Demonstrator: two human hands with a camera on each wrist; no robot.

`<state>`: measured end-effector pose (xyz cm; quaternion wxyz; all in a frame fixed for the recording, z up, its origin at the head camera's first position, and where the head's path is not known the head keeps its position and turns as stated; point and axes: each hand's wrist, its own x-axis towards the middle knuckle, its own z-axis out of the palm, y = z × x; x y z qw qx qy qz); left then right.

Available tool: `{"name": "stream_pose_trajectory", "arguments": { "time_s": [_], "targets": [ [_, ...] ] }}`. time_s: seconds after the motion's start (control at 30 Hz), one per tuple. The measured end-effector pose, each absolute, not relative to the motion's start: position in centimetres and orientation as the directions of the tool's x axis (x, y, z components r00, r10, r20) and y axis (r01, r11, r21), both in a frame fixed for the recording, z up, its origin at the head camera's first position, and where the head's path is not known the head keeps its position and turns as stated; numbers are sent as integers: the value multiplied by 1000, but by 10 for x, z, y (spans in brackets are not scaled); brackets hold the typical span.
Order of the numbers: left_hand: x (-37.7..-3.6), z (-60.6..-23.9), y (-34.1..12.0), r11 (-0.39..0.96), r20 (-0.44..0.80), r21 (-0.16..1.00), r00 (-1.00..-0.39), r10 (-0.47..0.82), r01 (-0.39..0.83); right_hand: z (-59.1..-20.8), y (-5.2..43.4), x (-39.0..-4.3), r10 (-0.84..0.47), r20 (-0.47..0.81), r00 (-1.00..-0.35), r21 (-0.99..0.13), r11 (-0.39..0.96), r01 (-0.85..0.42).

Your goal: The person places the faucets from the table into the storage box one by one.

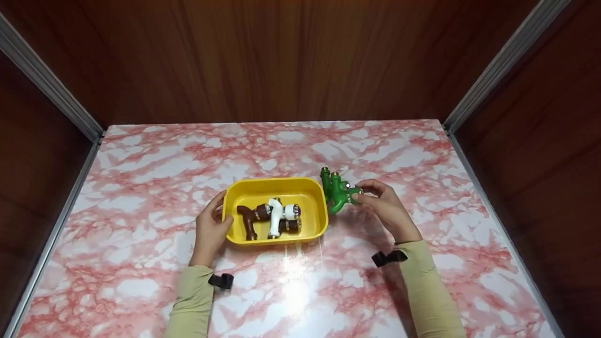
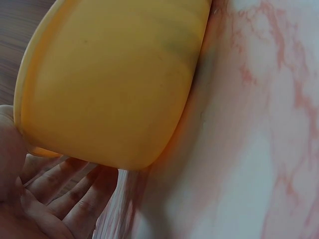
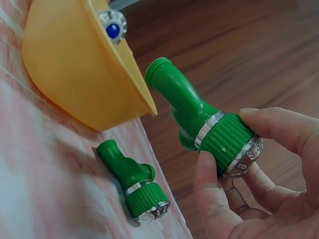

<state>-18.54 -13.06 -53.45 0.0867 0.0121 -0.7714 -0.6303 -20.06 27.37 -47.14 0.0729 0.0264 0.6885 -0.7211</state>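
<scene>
The person's right grip [image 1: 385,206] pinches a green tap [image 3: 204,124] by its knob, thumb and fingers spread about the ribbed collar. The tap is held above the desk [image 1: 141,188], just beside the right end of a yellow tub [image 1: 286,190]. Its body is smooth and glossy, with a ringed neck at one end and a stubby, curved spout; a silvery band separates body from collar, and a shiny, patterned cap finishes the knob. One small pale speck marks the ribs. A second green tap [image 3: 134,179] of like shape lies on the desk near the tub. The left grip [image 1: 211,230] clasps the tub's opposite end — thumb at the rim, fingers along the outside. Inside sit a white tap [image 1: 276,218] and two dark brown pieces [image 1: 249,220] — one partly hidden behind the white.
</scene>
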Motion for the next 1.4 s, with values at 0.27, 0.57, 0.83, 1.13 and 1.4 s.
{"name": "stream_pose_trajectory", "arguments": {
  "time_s": [0.27,0.57,0.83,1.13,1.4],
  "targets": [
    [-186,-538,-131,228,139,968,-982,-131,106,-471,270,-199,-86,-160,-983,-985,-48,165],
    [-186,-538,-131,230,129,968,-983,-131,96,-470,265,-199,-108,-172,-979,-984,-38,177],
    [-187,-538,-131,214,127,972,-984,-126,98,-460,256,-196,-142,-169,-975,-985,-17,173],
    [-186,-536,-130,231,129,968,-983,-128,97,-466,250,-197,-152,-153,-976,-988,-10,157],
    [-187,-538,-131,223,144,968,-981,-131,112,-467,245,-198,-158,-134,-978,-990,-9,138]
  ]
}}
